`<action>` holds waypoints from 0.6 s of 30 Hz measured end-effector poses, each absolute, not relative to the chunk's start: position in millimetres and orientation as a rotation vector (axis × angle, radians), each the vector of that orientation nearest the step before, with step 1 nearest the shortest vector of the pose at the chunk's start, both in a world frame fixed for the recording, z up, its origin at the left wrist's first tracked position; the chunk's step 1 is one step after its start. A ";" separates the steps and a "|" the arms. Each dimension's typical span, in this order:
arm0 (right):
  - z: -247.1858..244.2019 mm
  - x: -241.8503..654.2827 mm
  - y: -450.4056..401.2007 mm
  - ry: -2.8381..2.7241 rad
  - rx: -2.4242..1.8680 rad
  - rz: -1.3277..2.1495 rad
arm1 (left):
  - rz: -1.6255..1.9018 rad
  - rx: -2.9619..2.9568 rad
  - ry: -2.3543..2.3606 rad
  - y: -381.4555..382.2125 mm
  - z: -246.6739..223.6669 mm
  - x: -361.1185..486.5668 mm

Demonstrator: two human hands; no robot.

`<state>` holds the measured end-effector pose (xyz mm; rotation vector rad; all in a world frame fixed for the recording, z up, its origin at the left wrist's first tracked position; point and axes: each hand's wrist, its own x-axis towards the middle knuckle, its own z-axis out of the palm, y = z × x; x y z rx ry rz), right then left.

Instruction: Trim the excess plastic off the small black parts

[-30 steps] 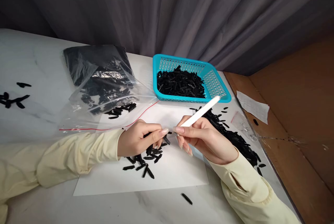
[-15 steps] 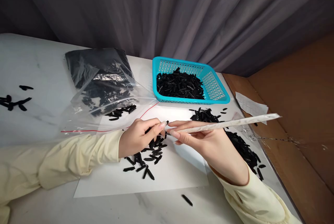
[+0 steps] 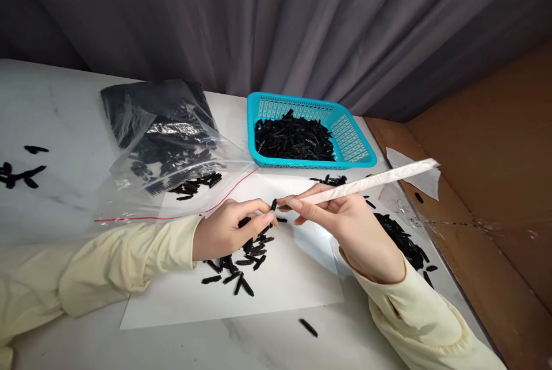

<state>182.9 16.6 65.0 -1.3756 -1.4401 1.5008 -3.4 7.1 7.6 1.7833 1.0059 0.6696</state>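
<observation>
My left hand [image 3: 230,229] pinches a small black strip [image 3: 273,205] between thumb and fingers, above a white paper sheet [image 3: 297,289]. Held like a pen in my right hand [image 3: 351,223] is a slim stick wrapped in white [image 3: 379,178]. Its thin dark tip points left and comes close to the strip; whether they touch I cannot tell. Below my left hand, loose black strips [image 3: 245,263] lie scattered on the sheet, partly hidden by the fingers.
Behind stands a blue basket [image 3: 310,164] with many black strips. A clear zip bag [image 3: 172,128] with black contents lies at the left. More strips form a pile [image 3: 401,240] by the right table edge. One strip [image 3: 308,327] lies near the front.
The white stick has tilted more steeply, its rear end now higher and further left. My right hand has shifted slightly up and left. The strip in my left hand shows more clearly.
</observation>
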 end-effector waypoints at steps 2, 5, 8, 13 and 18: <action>64.7 183.4 17.4 -1.408 -1.342 1.554 | 0.655 1.780 1.007 7.1 7.5 -3.5; 63.3 183.7 17.8 -1.355 -1.304 1.639 | 0.655 1.772 1.003 7.7 8.3 -2.9; 61.0 183.0 18.2 -1.315 -1.290 1.672 | 0.637 1.770 1.007 8.5 9.2 -2.2; 57.0 181.7 18.8 -1.300 -1.277 1.669 | 0.629 1.749 0.961 7.9 8.5 -2.0; 58.4 181.4 18.4 -1.331 -1.286 1.646 | 0.723 1.769 0.918 6.2 7.2 -1.7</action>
